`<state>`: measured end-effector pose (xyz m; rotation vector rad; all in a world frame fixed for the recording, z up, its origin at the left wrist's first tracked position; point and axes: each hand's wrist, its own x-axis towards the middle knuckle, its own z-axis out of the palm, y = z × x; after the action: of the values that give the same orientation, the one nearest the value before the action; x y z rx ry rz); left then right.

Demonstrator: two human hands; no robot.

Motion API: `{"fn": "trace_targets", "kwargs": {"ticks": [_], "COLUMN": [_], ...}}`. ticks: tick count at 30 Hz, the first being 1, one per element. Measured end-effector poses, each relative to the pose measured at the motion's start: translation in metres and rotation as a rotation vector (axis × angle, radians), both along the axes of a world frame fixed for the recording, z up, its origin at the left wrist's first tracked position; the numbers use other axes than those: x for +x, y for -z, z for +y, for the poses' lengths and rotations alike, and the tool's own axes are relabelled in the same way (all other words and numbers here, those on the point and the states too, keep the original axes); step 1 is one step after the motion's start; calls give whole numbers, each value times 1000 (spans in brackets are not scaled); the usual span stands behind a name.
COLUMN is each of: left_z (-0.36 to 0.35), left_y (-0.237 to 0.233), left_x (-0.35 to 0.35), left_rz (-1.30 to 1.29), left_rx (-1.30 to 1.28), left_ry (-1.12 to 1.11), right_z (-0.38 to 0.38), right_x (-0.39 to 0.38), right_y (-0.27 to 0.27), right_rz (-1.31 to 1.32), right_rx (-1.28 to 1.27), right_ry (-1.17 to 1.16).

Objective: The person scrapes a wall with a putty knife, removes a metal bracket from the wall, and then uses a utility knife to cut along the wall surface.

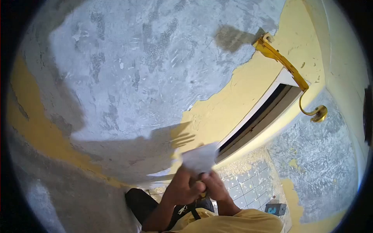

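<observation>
Paper (pixel 200 157), a crumpled white sheet, sits pinched between both our hands just in front of the wall (pixel 116 77), near the edge where grey plaster meets leftover yellow paint. Our left hand (pixel 184 188) curls closed around its lower part, and our right hand (pixel 215 186) closes on it from the other side, fingers bent tight. Something dark shows between the palms; we cannot tell what. To handle this well, we judge, we should fold the sheet flat and firm and keep both thumbs pressing. Paint flakes litter the tiled floor (pixel 241 186) below, and a yellow bracket (pixel 283 62) juts out above.
</observation>
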<state>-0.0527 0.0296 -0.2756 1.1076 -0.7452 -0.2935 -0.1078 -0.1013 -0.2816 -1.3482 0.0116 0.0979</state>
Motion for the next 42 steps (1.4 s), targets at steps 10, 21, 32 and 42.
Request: {"fn": "trace_targets", "kwargs": {"ticks": [10,21,32,42], "left_z": [26,99,89,92], "left_y": [91,302,303,305], "left_x": [-36,-98,-110,-118], "left_rz": [584,1164,1457,1432], "left_rx": [-296,371,290,200], "left_ry": [-165,469,333,337], "right_z": [4,-10,-30,-60], "right_x": [1,49,40,48], "right_y": [-42,-273,-322,-323], "right_rz": [-663,-501,-830,-896], "right_rx": [-1186,-2553,-2758,-2578], "right_ry": [-30,879,588,383]}}
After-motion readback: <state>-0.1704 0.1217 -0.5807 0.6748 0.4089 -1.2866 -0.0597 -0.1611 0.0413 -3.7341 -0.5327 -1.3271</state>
